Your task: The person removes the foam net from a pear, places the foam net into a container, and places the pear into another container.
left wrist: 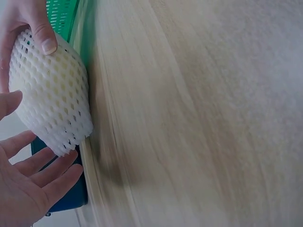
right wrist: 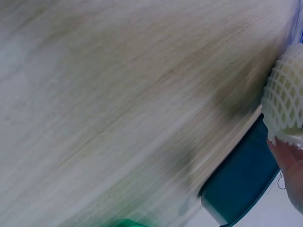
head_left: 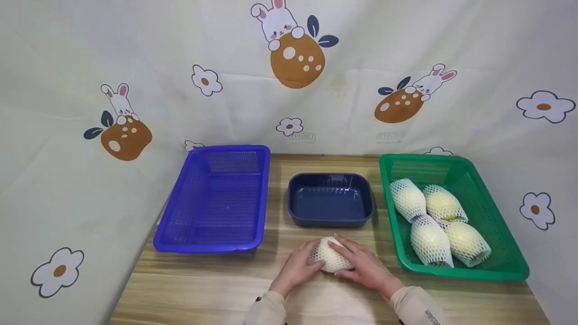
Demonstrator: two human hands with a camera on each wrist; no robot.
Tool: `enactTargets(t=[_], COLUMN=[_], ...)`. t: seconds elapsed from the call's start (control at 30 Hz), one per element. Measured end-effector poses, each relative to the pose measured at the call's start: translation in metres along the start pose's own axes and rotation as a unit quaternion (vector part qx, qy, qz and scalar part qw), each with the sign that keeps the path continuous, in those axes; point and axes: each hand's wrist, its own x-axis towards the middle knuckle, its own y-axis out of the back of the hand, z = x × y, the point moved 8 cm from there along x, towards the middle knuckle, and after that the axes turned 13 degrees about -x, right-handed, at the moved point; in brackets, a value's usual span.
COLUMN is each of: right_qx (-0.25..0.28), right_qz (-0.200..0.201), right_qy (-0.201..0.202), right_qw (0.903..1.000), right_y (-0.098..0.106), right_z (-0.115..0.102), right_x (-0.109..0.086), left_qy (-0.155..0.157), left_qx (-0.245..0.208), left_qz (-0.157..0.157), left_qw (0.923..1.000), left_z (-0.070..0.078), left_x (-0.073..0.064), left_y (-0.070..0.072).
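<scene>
A pale yellow fruit in a white foam net sleeve (head_left: 330, 256) is between my hands, at the front middle of the table. My right hand (head_left: 368, 267) grips one end of it, thumb on the near side. At the sleeve's other end is my left hand (head_left: 295, 270); in the left wrist view its fingers (left wrist: 61, 182) are spread and fairly straight beside the net's loose edge. The right wrist view catches the netted fruit (right wrist: 286, 97) at its right border, a greenish-yellow patch showing at the sleeve's opening.
Behind the hands stands a dark blue rectangular dish (head_left: 330, 223). To the left is a blue plastic basket (head_left: 210, 247). A green basket (head_left: 465, 273) on the right holds several netted fruits (head_left: 431, 239). A patterned cloth (head_left: 343, 113) hangs behind the wooden table (head_left: 194, 289).
</scene>
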Motion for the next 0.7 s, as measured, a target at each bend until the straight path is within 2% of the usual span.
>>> enactTargets(t=[0.13, 0.3, 0.37, 0.43, 0.5, 0.6, 0.7], right_qx=[0.002, 0.014, 0.021, 0.025, 0.029, 0.041, 0.053], right_qz=[0.028, 0.103, 0.108, 0.081, 0.033, -0.027, -0.026], right_qy=[0.015, 0.032, 0.025, 0.007, -0.020, -0.041, -0.039], right_qw=[0.9995, 0.9941, 0.9936, 0.9964, 0.9988, 0.9979, 0.9975], right_y=[0.006, 0.017, 0.018, 0.014, 0.007, -0.003, -0.002], right_z=[0.000, -0.001, 0.000, 0.003, 0.007, 0.010, 0.010], right_x=[-0.002, -0.006, -0.006, -0.006, -0.006, -0.008, -0.010], left_qy=[0.000, 0.001, -0.005, -0.012, -0.013, -0.012, -0.012], left_qx=[0.003, -0.002, -0.005, -0.009, -0.015, -0.017, -0.016], left_qz=[0.000, 0.002, 0.003, 0.004, 0.005, 0.003, 0.002], left_qw=[1.0000, 1.0000, 1.0000, 0.9999, 0.9998, 0.9998, 0.9998], left_z=[0.000, 0.003, 0.005, 0.006, 0.007, 0.008, 0.008], left_x=[0.001, 0.003, 0.004, 0.005, 0.006, 0.006, 0.006], left_y=[-0.001, -0.002, -0.003, -0.003, -0.003, -0.004, -0.005])
